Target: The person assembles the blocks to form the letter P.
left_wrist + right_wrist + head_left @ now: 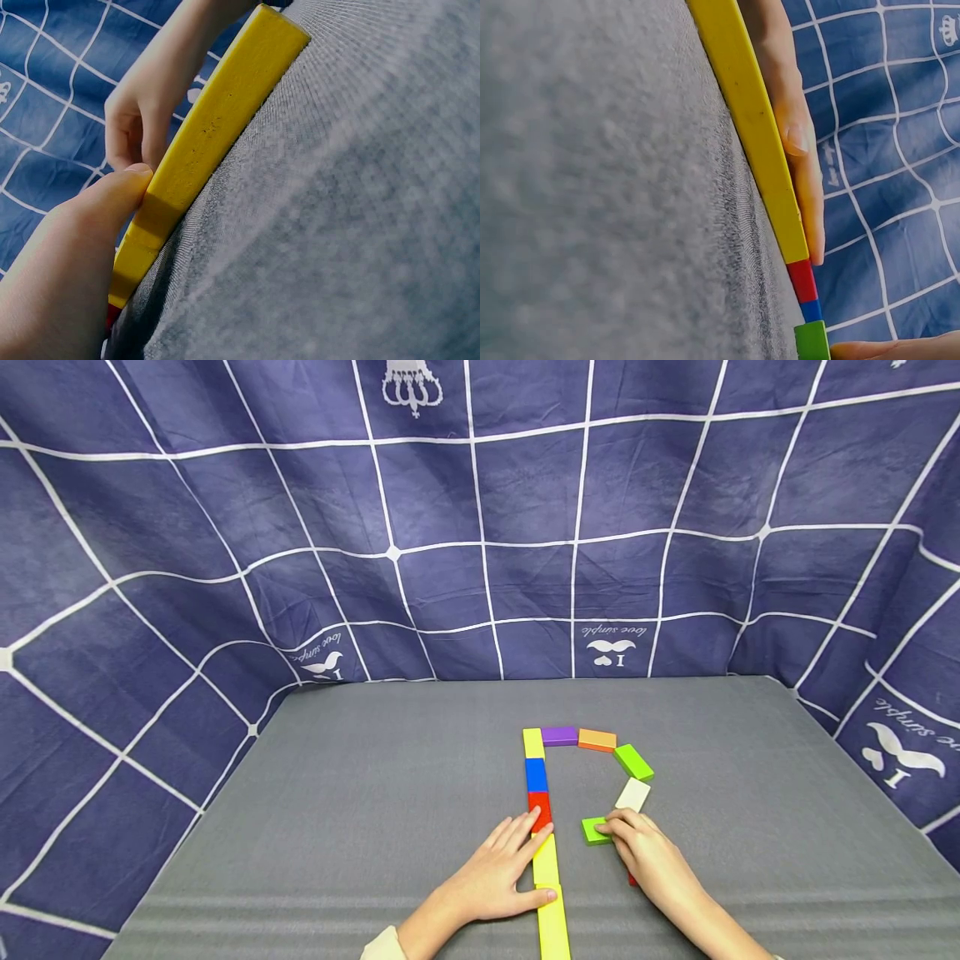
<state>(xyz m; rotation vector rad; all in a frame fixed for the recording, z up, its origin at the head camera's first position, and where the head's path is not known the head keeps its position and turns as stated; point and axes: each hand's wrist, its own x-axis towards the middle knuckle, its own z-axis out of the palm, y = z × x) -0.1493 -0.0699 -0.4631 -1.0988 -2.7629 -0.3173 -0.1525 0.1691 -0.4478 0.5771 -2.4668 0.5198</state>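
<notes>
My left hand (498, 877) lies spread along a straight row of blocks, its fingers reaching the red block (541, 810) and its thumb on the nearer yellow blocks (553, 927). Farther up that row are a blue block (536, 775) and a small yellow one (532, 743). My right hand (654, 853) pinches a bright green block (593, 832) to the right of the row; its fingers cover the block's right end. Close by is a white block (632, 795). Under the right hand shows a sliver of a red block (632, 881), mostly hidden.
From the row's far end, a purple block (559, 737), an orange block (597, 741) and another green block (634, 762) curve round to the right. Everything lies on a grey cloth surface (360, 793). A blue checked curtain (525, 585) hangs behind and at the sides.
</notes>
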